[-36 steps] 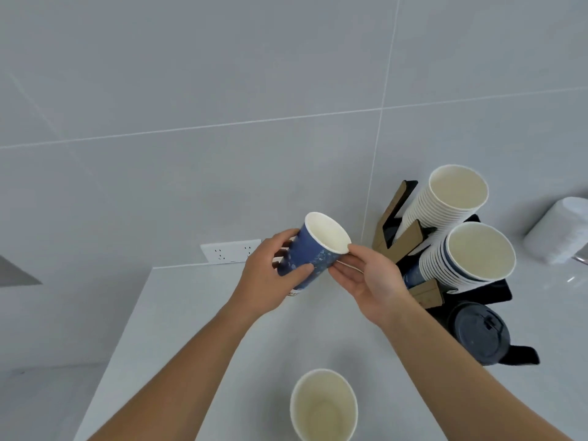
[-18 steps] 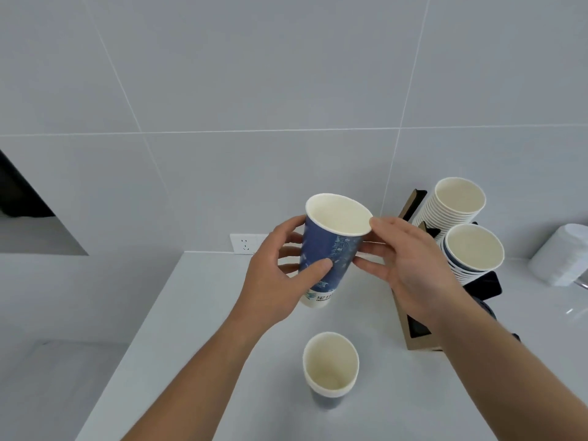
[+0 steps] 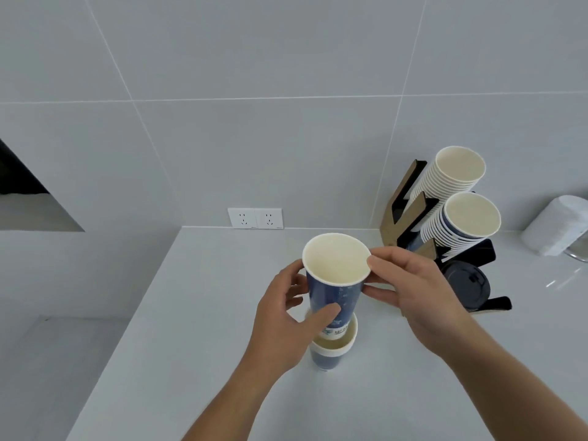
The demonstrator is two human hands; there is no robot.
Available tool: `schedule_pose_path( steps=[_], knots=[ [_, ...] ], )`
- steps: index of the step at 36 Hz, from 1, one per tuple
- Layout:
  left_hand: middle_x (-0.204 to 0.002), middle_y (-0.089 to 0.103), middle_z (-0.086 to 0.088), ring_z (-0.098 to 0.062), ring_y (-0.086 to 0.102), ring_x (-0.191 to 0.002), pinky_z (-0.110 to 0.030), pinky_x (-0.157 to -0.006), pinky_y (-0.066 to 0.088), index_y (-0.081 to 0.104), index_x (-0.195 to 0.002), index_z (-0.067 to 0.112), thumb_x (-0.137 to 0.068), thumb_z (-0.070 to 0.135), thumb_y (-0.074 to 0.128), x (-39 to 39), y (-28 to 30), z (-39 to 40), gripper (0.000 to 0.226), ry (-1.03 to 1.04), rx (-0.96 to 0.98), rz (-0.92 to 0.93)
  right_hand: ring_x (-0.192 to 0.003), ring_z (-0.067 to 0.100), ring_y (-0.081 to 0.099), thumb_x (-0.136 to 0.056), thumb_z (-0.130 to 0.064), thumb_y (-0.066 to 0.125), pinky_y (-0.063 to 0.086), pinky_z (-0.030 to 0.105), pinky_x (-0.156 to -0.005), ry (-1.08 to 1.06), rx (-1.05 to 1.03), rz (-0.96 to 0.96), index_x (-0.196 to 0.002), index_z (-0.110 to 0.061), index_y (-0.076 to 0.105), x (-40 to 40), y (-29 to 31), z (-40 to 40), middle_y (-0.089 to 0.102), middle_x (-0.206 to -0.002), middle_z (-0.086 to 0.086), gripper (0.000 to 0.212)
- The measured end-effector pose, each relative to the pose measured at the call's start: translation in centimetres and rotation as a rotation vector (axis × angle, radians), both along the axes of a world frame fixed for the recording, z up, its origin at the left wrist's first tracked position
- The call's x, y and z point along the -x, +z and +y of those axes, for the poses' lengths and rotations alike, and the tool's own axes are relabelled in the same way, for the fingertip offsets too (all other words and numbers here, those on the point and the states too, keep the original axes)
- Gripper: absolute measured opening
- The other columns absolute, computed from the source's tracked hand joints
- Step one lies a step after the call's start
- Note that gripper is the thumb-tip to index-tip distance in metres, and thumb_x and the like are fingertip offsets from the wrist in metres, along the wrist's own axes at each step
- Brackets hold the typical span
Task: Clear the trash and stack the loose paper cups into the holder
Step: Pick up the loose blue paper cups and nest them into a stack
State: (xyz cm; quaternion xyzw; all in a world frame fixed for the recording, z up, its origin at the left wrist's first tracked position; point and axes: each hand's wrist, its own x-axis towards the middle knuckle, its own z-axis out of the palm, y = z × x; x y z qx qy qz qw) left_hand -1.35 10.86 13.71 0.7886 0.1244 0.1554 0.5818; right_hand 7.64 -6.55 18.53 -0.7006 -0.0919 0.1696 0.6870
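got both hands on the blue paper cup – left hand wrapped around its side, right hand pinching the rim. its bottom sits just inside a second cup standing upright on the white desk. the cup holder is off to the right by the wall, two stacks already in it – black lids below.
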Motion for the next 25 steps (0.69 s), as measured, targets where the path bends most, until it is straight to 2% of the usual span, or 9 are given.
schedule_pose_path(
  steps=[6, 8, 11, 15, 17, 20, 22, 25],
  knots=[
    [-0.122, 0.056, 0.032, 0.006, 0.056, -0.112, -0.005, -0.08, 0.048, 0.041, -0.117, 0.061, -0.063, 0.062, 0.074, 0.8, -2.4, 0.2, 0.063, -0.037, -0.076, 0.097, -0.092, 0.012, 0.074, -0.095, -0.013, 0.059, 0.059, 0.023, -0.076, 0.022, 0.064, 0.023, -0.094, -0.027, 0.076, 0.7, -2.9, -0.5, 0.078, -0.093, -0.008, 0.022],
    [-0.124, 0.055, 0.032, 0.005, 0.054, -0.115, -0.006, -0.082, 0.046, 0.042, -0.12, 0.058, -0.061, 0.066, 0.071, 1.0, -3.1, 0.3, 0.066, -0.043, -0.081, 0.136, -0.09, 0.009, 0.073, -0.095, -0.012, 0.059, 0.059, 0.021, -0.074, 0.019, 0.102, 0.026, -0.087, -0.033, 0.077, 0.7, -3.8, -0.6, 0.078, -0.092, -0.011, 0.029],
    [-0.123, 0.053, 0.034, 0.009, 0.052, -0.115, -0.009, -0.085, 0.045, 0.044, -0.114, 0.061, -0.06, 0.067, 0.069, 1.3, -4.1, 0.5, 0.06, -0.054, -0.073, 0.169, -0.088, 0.01, 0.074, -0.093, -0.008, 0.06, 0.058, 0.02, -0.072, 0.012, 0.136, 0.042, -0.078, -0.036, 0.078, 1.0, -5.3, -0.6, 0.078, -0.088, -0.011, 0.037],
    [-0.124, 0.056, 0.028, 0.008, 0.052, -0.117, -0.02, -0.096, 0.047, 0.049, -0.113, 0.057, -0.063, 0.058, 0.072, 1.7, -5.5, 0.7, 0.055, -0.069, -0.035, 0.188, -0.088, 0.012, 0.073, -0.091, -0.012, 0.062, 0.059, 0.026, -0.079, 0.0, 0.254, 0.025, -0.086, -0.032, 0.077, 1.2, -6.9, -0.6, 0.078, -0.088, -0.012, 0.026],
    [-0.128, 0.056, 0.027, 0.005, 0.052, -0.119, -0.024, -0.099, 0.047, 0.05, -0.12, 0.053, -0.064, 0.056, 0.075, 2.0, -6.1, 0.8, 0.062, -0.085, 0.002, 0.21, -0.087, 0.005, 0.071, -0.09, -0.017, 0.064, 0.056, 0.029, -0.082, 0.016, 0.34, -0.017, -0.092, -0.032, 0.076, 1.2, -7.5, -0.8, 0.077, -0.088, -0.017, 0.02],
    [-0.132, 0.055, 0.028, 0.004, 0.052, -0.123, -0.025, -0.099, 0.047, 0.046, -0.13, 0.05, -0.065, 0.056, 0.078, 2.3, -6.9, 0.9, 0.073, -0.134, 0.047, 0.233, -0.083, -0.009, 0.068, -0.088, -0.02, 0.066, 0.051, 0.022, -0.078, 0.027, 0.396, -0.061, -0.093, -0.036, 0.075, 1.4, -8.2, -0.9, 0.076, -0.087, -0.025, 0.019],
    [-0.13, 0.056, 0.031, 0.005, 0.052, -0.122, -0.023, -0.096, 0.047, 0.046, -0.129, 0.053, -0.068, 0.057, 0.076, 2.4, -7.3, 0.5, 0.068, -0.154, 0.087, 0.233, -0.087, -0.01, 0.067, -0.087, -0.021, 0.067, 0.049, 0.02, -0.078, 0.031, 0.418, -0.081, -0.096, -0.037, 0.074, 1.5, -8.7, -0.8, 0.076, -0.092, -0.026, 0.02],
    [-0.125, 0.061, 0.029, 0.008, 0.055, -0.117, -0.017, -0.09, 0.049, 0.052, -0.118, 0.057, -0.08, 0.053, 0.064, 2.2, -7.8, 0.0, 0.04, -0.063, 0.237, 0.227, -0.091, -0.006, 0.068, -0.088, -0.017, 0.066, 0.053, 0.026, -0.085, 0.047, 0.402, -0.074, -0.101, -0.038, 0.073, 1.5, -9.5, -0.6, 0.075, -0.096, -0.025, 0.026]
  ],
)
